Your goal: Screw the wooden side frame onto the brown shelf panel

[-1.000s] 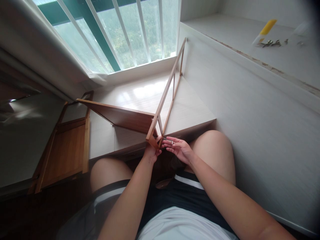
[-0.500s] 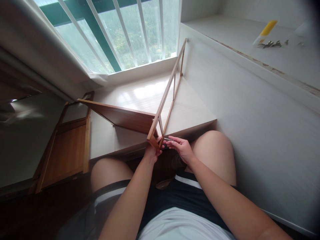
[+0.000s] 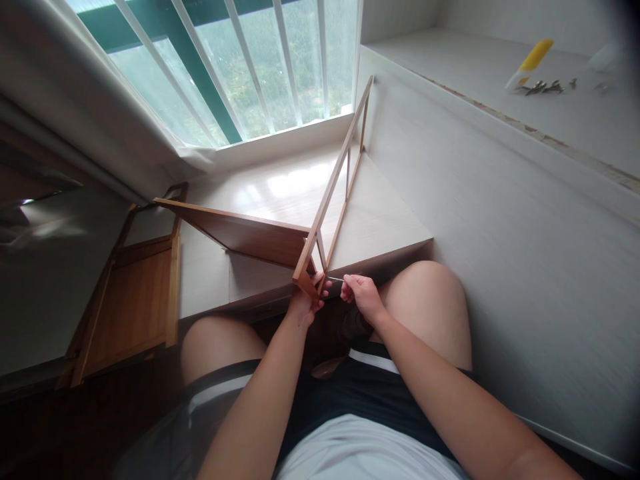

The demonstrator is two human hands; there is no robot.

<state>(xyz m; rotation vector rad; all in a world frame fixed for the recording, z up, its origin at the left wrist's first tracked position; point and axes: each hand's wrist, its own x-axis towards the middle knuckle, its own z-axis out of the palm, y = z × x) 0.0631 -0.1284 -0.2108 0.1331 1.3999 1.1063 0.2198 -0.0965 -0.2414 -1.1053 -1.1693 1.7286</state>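
Observation:
A brown wooden frame [image 3: 334, 193] with slim rails stands on the pale ledge, its near end reaching past the front edge. A flat wooden panel [image 3: 240, 233] meets it near that end and stretches off to the left. My left hand [image 3: 311, 300] is wrapped around the near lower corner of the frame. From the right, my right hand [image 3: 361, 293] pinches a thin metal rod [image 3: 336, 279], perhaps a hex key, whose far tip meets the frame's corner beside my left fingers. The exact contact at the tip is too small to make out.
Another wooden piece with a panel [image 3: 133, 307] leans at the left of the ledge [image 3: 390, 220]. On the raised shelf at right lie a yellow-handled tool [image 3: 537, 55] and several small metal fasteners [image 3: 545, 87]. A barred window [image 3: 260, 67] and curtain [image 3: 100, 87] are behind. My knees flank the work.
My right hand's fingers have curled in and drawn slightly right, so more of the thin rod shows. My left hand and the wooden frame stay put.

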